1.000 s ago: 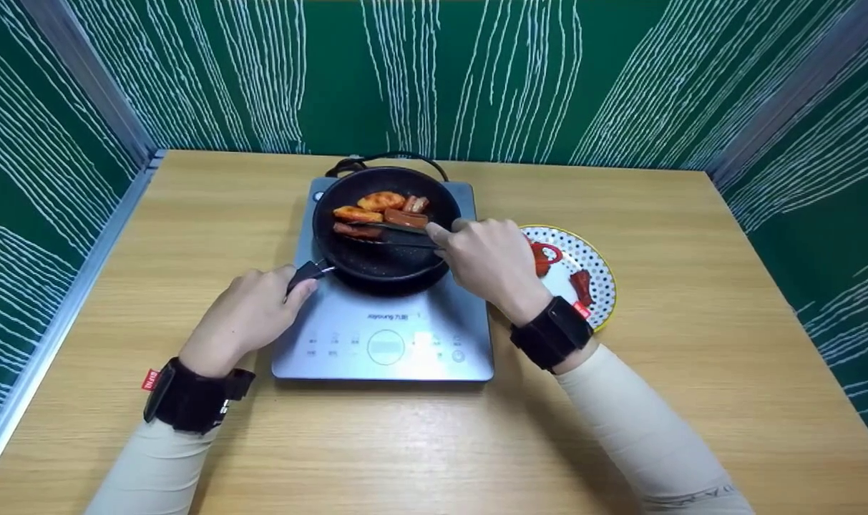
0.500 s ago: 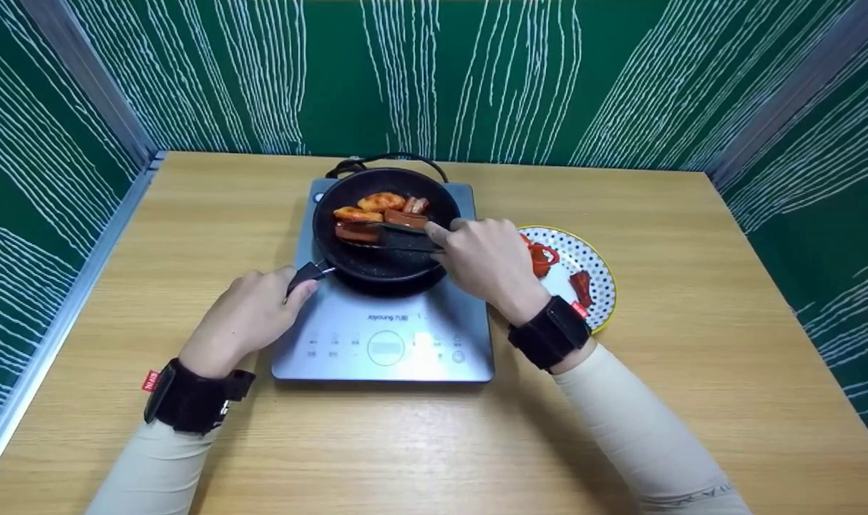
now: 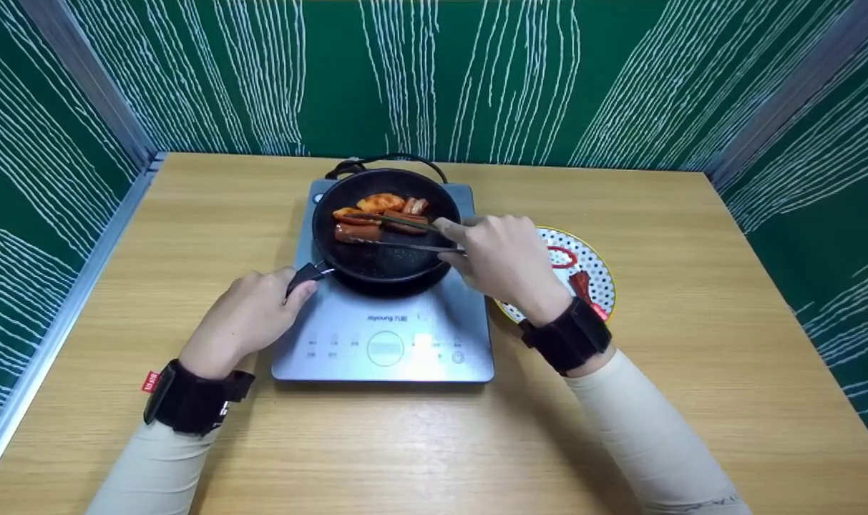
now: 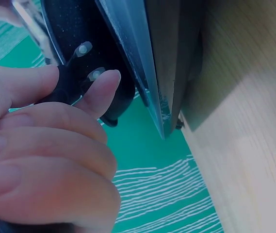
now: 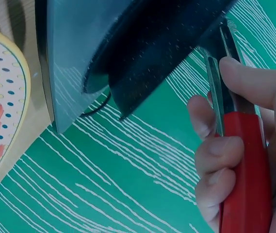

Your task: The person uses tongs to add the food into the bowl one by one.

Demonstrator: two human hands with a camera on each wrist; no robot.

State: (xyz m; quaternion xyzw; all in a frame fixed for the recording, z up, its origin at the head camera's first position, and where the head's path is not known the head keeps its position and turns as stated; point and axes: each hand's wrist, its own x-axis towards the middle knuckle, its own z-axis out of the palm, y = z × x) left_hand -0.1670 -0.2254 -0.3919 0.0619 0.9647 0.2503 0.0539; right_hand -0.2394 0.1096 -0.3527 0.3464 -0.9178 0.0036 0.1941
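My left hand [image 3: 251, 315] grips the black handle [image 3: 303, 277] of a frying pan [image 3: 391, 266], which sits on an induction cooker [image 3: 383, 368]. With its fingers wrapped round the red grip [image 5: 247, 170], my right hand [image 3: 505, 261] holds metal tongs [image 3: 419, 247] over the pan. The tongs' arms are spread, their tips on either side of a reddish-brown food piece [image 3: 358, 232] lying at the pan's left. Behind it lie orange-yellow browned pieces [image 3: 380, 202], another reddish-brown chunk [image 3: 403, 220] and a smaller piece [image 3: 415, 207].
To the right of the cooker, partly under my right wrist, stands a dotted plate [image 3: 600, 261] with a yellow rim. On it lie a dark red piece [image 3: 580, 285] and a red ring [image 3: 571, 256]. A black cord [image 3: 419, 159] loops behind the pan. Green walls [image 3: 476, 86] enclose the table [image 3: 691, 300].
The reddish-brown piece at the pan's left has rolled to show a broader face. The tongs have spread apart around it, and my right hand has shifted slightly right. My left hand stays still.
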